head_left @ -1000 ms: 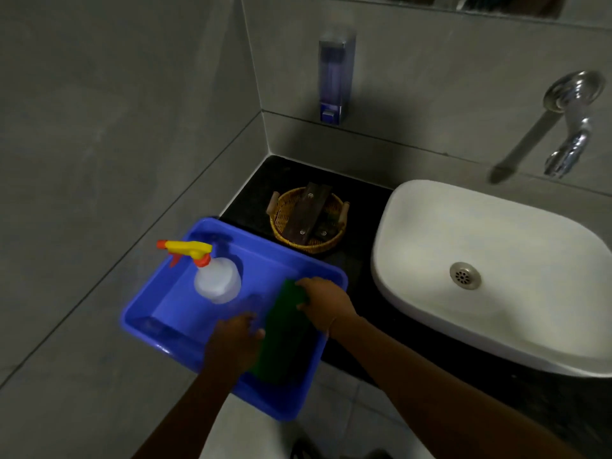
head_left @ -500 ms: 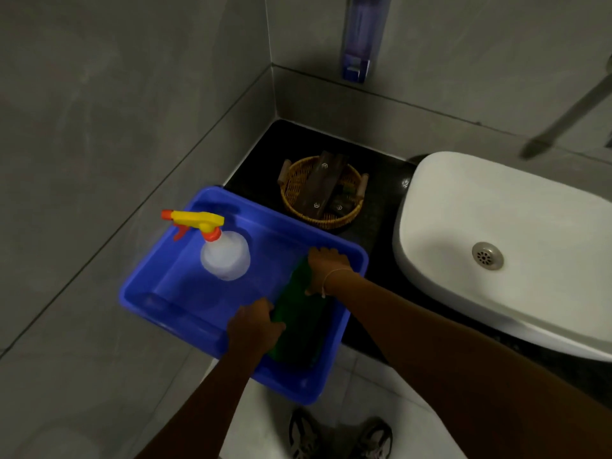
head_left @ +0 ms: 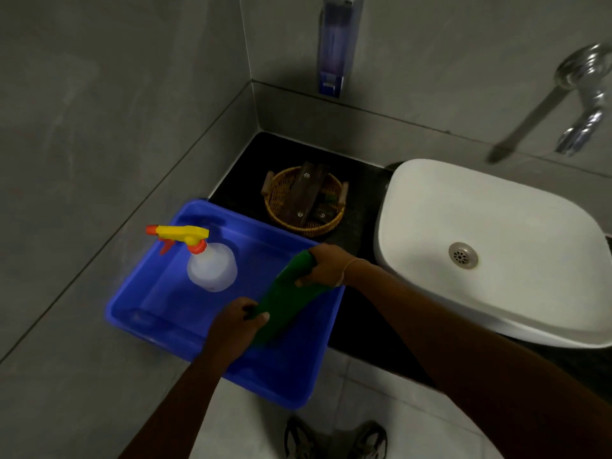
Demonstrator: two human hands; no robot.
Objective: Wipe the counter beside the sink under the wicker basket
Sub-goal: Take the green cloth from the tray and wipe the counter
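Observation:
A round wicker basket (head_left: 281,200) with dark wooden pieces in it sits on the black counter (head_left: 245,167) left of the white sink (head_left: 496,233). In front of it a blue plastic tub (head_left: 172,303) overhangs the counter edge and holds a clear spray bottle (head_left: 212,266) with a yellow and orange trigger. A green cloth (head_left: 284,299) is stretched above the tub's right side. My left hand (head_left: 231,326) grips its near end and my right hand (head_left: 326,265) grips its far end.
A soap dispenser (head_left: 334,41) hangs on the grey tiled back wall above the basket. A chrome tap (head_left: 586,104) juts out over the sink at the far right. Grey tiled wall closes the left side. My shoes (head_left: 334,438) stand on the pale floor below.
Both hands have lifted the green cloth out of the tub's bottom and pulled it taut between them. The view has tilted up again, so the tap shows.

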